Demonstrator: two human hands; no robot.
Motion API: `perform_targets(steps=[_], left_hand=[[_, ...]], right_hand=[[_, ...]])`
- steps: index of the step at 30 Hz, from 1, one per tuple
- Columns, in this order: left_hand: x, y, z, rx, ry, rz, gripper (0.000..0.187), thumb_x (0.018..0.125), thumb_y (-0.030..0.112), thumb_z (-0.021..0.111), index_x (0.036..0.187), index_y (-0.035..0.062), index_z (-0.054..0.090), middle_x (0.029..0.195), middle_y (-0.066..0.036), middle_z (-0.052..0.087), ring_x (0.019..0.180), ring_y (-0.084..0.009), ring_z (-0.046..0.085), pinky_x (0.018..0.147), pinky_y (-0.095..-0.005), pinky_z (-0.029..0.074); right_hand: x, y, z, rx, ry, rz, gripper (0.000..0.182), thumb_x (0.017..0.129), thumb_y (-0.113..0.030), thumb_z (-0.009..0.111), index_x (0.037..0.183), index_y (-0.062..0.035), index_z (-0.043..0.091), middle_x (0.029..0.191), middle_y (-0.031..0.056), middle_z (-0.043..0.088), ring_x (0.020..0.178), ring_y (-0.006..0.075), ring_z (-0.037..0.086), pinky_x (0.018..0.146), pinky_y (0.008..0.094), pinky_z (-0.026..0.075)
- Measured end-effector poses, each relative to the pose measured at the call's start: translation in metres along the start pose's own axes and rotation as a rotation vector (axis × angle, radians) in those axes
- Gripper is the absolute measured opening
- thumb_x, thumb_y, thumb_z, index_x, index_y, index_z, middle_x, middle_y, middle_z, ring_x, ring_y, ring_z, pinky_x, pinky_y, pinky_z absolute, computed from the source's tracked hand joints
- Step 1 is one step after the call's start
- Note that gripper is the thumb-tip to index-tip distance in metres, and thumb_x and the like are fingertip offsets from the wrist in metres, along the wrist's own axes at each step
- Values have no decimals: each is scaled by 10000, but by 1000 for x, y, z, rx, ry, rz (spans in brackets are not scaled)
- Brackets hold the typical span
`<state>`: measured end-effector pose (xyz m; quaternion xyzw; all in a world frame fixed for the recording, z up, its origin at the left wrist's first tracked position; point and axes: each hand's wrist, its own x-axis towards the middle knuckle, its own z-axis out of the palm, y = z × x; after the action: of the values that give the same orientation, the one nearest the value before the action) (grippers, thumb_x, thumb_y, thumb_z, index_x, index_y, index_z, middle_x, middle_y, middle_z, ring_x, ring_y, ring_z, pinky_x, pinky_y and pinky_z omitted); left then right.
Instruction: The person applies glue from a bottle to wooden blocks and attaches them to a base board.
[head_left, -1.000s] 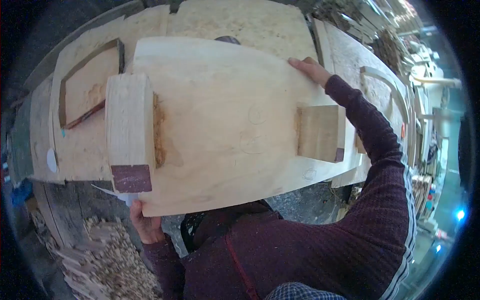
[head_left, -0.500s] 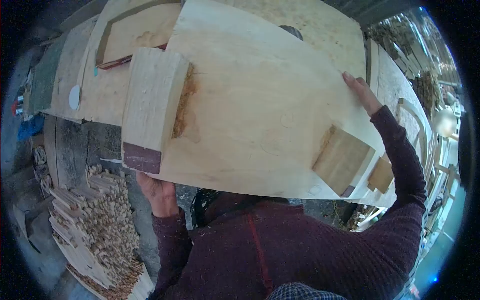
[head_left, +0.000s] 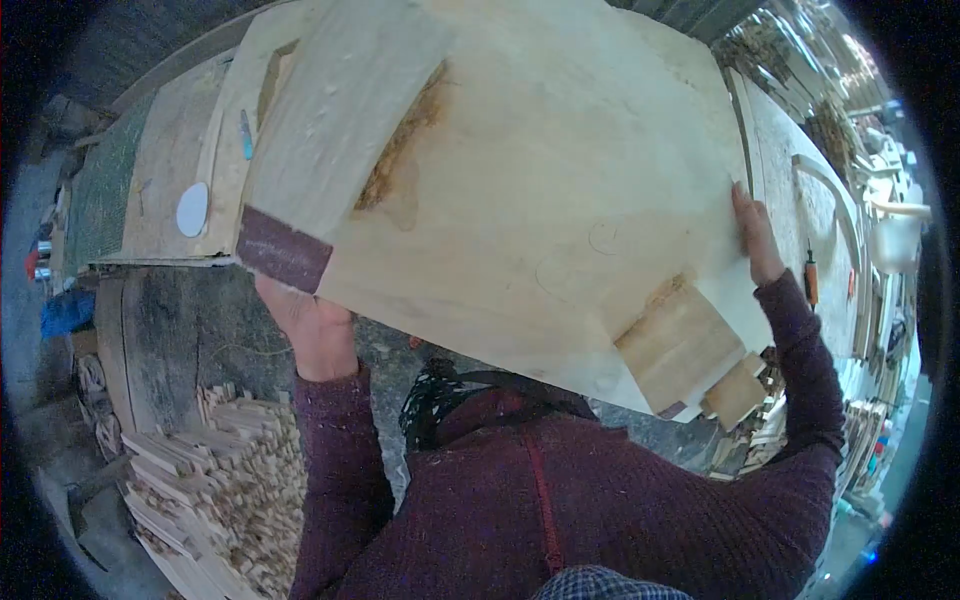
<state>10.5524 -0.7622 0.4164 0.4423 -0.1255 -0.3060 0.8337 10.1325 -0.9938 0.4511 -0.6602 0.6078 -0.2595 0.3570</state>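
A broad pale wooden board [head_left: 520, 200] is lifted in front of my body, tilted with its left side nearer my face. Along its left side sits a thick wood block [head_left: 345, 110] with a purple-brown end and brown residue at its inner edge. Near the lower right corner is a smaller wood block [head_left: 680, 345], with another little piece [head_left: 735, 393] beside it. My left hand [head_left: 318, 325] grips the lower left corner from below, its fingers hidden under the board. On the right edge, my right hand [head_left: 757, 235] is closed round the board, its thumb side showing.
Behind the board runs a workbench [head_left: 165, 200] with a white oval piece [head_left: 192, 210] and a blue-handled tool [head_left: 246, 135]. A stack of wood strips [head_left: 225, 470] stands on the floor at lower left. An orange-handled tool [head_left: 811, 280] and a curved wood piece [head_left: 830, 190] are at right.
The board's left side has risen toward my face, and its right corner has dipped. My right hand has moved down and right with the edge; my left hand has come up a little.
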Motion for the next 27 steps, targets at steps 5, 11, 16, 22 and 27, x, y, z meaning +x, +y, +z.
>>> perform_targets(steps=[5,11,16,22,27], left_hand=[[40,56,-13,-412,-286,-99,303,933,195,470,1167,12,533,1166,-138,584,1052,-247,572,914,-378,470],[79,78,2,-173,-120,-94,108,849,190,623,820,116,549,802,-10,569,879,-179,622,804,-350,512],[135,71,-21,94,-197,-53,153,831,186,651,769,140,519,738,36,473,814,-127,583,792,-320,504],[152,69,-8,404,-403,155,100,815,147,663,837,97,579,777,6,513,809,-146,577,820,-325,502],[142,74,31,28,-330,-197,107,787,86,693,838,94,599,741,-13,540,782,-163,606,760,-338,530]], right_hand=[[-77,4,51,205,-69,154,533,919,-506,466,976,4,614,868,48,551,817,110,508,723,267,419],[-119,38,148,576,332,178,465,937,-442,468,877,-3,609,731,-7,533,687,104,501,669,267,437],[-149,55,196,693,186,201,455,941,-438,459,838,-13,588,729,-26,507,681,79,460,629,262,398],[-143,112,252,799,239,176,498,931,-472,456,616,-87,459,629,-75,419,598,39,379,523,250,296],[-144,84,267,819,285,154,490,932,-462,464,637,-73,505,617,-68,432,570,44,376,506,250,290]])
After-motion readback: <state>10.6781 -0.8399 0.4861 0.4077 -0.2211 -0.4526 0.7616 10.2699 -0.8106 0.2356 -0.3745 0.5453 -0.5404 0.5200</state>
